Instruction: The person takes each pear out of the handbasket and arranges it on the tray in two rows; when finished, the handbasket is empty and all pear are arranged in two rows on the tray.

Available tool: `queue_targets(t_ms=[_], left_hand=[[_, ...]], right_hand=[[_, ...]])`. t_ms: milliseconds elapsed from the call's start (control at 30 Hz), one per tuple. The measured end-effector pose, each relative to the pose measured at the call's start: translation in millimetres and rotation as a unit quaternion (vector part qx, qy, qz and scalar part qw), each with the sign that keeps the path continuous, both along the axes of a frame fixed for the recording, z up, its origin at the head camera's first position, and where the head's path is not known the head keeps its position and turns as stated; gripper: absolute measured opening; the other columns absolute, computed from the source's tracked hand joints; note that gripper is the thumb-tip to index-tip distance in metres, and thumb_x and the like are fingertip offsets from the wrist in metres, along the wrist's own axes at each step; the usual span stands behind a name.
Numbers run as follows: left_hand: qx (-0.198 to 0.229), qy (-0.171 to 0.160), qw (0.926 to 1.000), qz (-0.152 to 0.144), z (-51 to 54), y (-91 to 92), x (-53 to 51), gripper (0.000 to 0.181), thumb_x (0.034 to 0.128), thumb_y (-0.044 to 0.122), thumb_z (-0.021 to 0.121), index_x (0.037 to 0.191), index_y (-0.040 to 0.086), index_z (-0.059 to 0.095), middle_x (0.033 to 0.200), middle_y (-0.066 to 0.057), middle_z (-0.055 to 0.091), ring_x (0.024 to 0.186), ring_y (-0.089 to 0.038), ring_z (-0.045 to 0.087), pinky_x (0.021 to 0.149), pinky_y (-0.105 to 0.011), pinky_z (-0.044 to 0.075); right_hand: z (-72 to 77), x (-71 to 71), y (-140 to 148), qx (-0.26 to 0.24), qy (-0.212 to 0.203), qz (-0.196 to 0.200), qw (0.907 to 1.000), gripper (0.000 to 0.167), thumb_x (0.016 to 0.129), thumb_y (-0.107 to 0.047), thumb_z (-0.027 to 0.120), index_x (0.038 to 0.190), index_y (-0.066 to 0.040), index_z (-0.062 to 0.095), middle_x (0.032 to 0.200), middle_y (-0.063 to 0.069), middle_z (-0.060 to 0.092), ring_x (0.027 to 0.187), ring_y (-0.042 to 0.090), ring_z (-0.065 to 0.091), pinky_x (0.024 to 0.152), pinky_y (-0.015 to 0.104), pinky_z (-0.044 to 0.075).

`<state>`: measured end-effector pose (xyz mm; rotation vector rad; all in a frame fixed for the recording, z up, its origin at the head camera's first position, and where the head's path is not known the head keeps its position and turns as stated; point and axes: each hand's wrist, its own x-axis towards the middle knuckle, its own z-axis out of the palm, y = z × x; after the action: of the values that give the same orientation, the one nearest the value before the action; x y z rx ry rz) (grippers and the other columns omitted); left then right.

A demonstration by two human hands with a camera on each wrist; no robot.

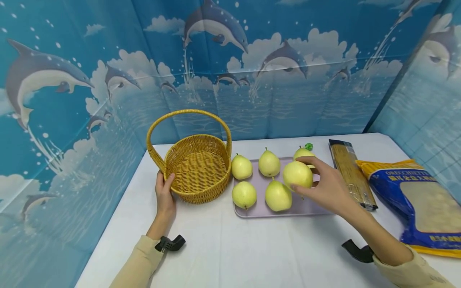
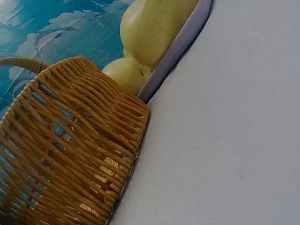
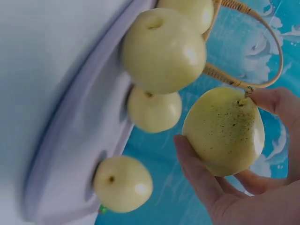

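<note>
A yellow-green pear (image 1: 297, 175) is held between the thumb and fingers of my right hand (image 1: 325, 186), above the right part of a pale purple tray (image 1: 248, 214). The right wrist view shows this pear (image 3: 224, 133) raised off the tray, with speckles around its stem end. Several other pears (image 1: 278, 196) lie on the tray. To the left stands a woven golden-brown basket (image 1: 198, 168) with a tall arched handle; no fruit shows inside. My left hand (image 1: 165, 196) grips the basket's near left side, thumb by the rim. In the left wrist view the basket's wall (image 2: 70, 145) hides that hand.
A flat pack of pasta (image 1: 351, 174) lies right of the tray. Beyond it is a large blue and yellow bag (image 1: 417, 200). A small green object (image 1: 309, 146) sits behind the tray. A dolphin-print curtain (image 1: 230, 100) encloses the white table (image 1: 252, 252).
</note>
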<state>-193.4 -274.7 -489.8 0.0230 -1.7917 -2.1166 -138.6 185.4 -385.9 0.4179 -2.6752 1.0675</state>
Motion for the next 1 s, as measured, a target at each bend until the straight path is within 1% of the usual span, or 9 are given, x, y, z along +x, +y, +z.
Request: queue_targets(t_ms=[100,267,333,533,633,733,833,933,1000], left_hand=[[-0.002,-0.002,1.0000,-0.002,0.2,0.6,1.0,0.053,0.1109,0.024,0.049,0.161,0.016,0.035,0.158,-0.020,0.040,0.148,-0.035,0.040,0.127,-0.043,0.029],[-0.004,-0.006,1.0000,-0.001,1.0,2.3,1.6,0.052,0.1109,0.024,0.050,0.161,0.016,0.036,0.158,-0.019,0.041,0.148,-0.035,0.040,0.126,-0.042,0.030],[-0.006,-0.005,1.0000,-0.003,1.8,2.7,1.4,0.052,0.1110,0.023,0.050,0.161,0.016,0.036,0.158,-0.020,0.040,0.148,-0.035,0.040,0.126,-0.042,0.030],[-0.015,-0.004,0.9999,0.001,4.5,0.3,1.4,0.052,0.1110,0.024,0.049,0.160,0.016,0.036,0.158,-0.019,0.040,0.148,-0.034,0.040,0.126,-0.043,0.030],[-0.010,-0.003,0.9999,0.001,4.6,-0.9,1.6,0.051,0.1112,0.021,0.048,0.160,0.015,0.036,0.158,-0.020,0.040,0.147,-0.034,0.040,0.126,-0.043,0.031],[-0.006,-0.003,1.0000,0.001,4.1,-0.7,1.5,0.051,0.1115,0.020,0.048,0.160,0.015,0.036,0.158,-0.020,0.040,0.148,-0.034,0.040,0.126,-0.042,0.030],[-0.002,-0.003,1.0000,0.001,2.9,0.0,1.0,0.051,0.1114,0.020,0.048,0.161,0.016,0.036,0.159,-0.018,0.040,0.148,-0.033,0.040,0.127,-0.041,0.030],[-0.004,-0.006,1.0000,0.005,1.8,0.4,1.2,0.052,0.1112,0.022,0.050,0.161,0.016,0.036,0.160,-0.016,0.042,0.148,-0.032,0.041,0.127,-0.041,0.030],[-0.018,-0.009,0.9997,0.014,2.1,-0.1,3.4,0.054,0.1106,0.023,0.052,0.161,0.017,0.036,0.161,-0.012,0.043,0.149,-0.029,0.042,0.126,-0.036,0.032]], right_hand=[[-10.0,0.8,11,0.009,-0.004,-0.009,0.9999,0.073,0.083,-0.031,0.090,0.144,-0.009,0.057,0.141,0.021,0.063,0.112,0.045,0.068,0.075,0.041,0.060],[-24.2,2.7,29,0.024,-0.008,-0.032,0.9992,0.074,0.083,-0.031,0.090,0.143,-0.006,0.056,0.139,0.025,0.063,0.115,0.046,0.063,0.086,0.062,0.057],[-28.9,3.2,34,0.034,-0.003,-0.040,0.9986,0.074,0.082,-0.030,0.091,0.142,-0.004,0.058,0.137,0.026,0.064,0.115,0.046,0.062,0.089,0.067,0.054],[-41.7,2.3,42,0.053,0.003,-0.055,0.9971,0.075,0.079,-0.029,0.092,0.141,-0.002,0.059,0.132,0.028,0.066,0.111,0.047,0.064,0.085,0.066,0.056],[-46.3,0.3,43,0.062,0.002,-0.058,0.9964,0.075,0.078,-0.029,0.092,0.140,-0.002,0.060,0.128,0.028,0.068,0.104,0.043,0.065,0.081,0.060,0.056],[-48.6,-1.5,44,0.072,-0.006,-0.060,0.9956,0.075,0.079,-0.029,0.092,0.140,0.000,0.059,0.126,0.029,0.068,0.099,0.039,0.063,0.080,0.055,0.054],[-49.2,-2.0,46,0.083,-0.015,-0.058,0.9948,0.076,0.080,-0.030,0.091,0.141,0.001,0.058,0.127,0.030,0.067,0.099,0.039,0.063,0.082,0.057,0.053],[-48.7,-0.9,49,0.091,-0.013,-0.053,0.9944,0.077,0.082,-0.032,0.090,0.142,0.003,0.057,0.128,0.031,0.066,0.100,0.041,0.065,0.083,0.060,0.055],[-49.3,-0.6,50,0.092,-0.012,-0.049,0.9945,0.077,0.083,-0.034,0.089,0.142,0.004,0.057,0.129,0.032,0.065,0.104,0.045,0.066,0.084,0.062,0.056]])
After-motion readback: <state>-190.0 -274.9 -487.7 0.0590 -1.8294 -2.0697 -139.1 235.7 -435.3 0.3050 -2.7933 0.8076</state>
